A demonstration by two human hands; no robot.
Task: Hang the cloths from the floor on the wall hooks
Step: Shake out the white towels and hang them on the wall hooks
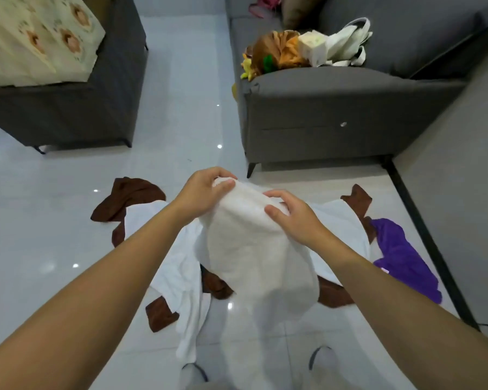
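Observation:
A white towel [254, 260] hangs in front of me above the floor, held at its top edge. My left hand [202, 192] pinches its upper left corner. My right hand [292, 216] grips the top edge a little to the right, thumb in front. Under it on the white tiles lie more cloths: another white cloth [178, 274], brown cloths [127, 201] at the left and a brown one [357, 201] at the right, and a purple cloth [403, 254] at the far right. No wall hooks are in view.
A grey sofa [335, 108] stands ahead right with plush toys and a white bag [347, 43] on its seat. A second grey seat [76, 108] with a patterned cream cloth stands at the left. A grey wall [462, 192] with dark skirting runs along the right. My slippers show at the bottom.

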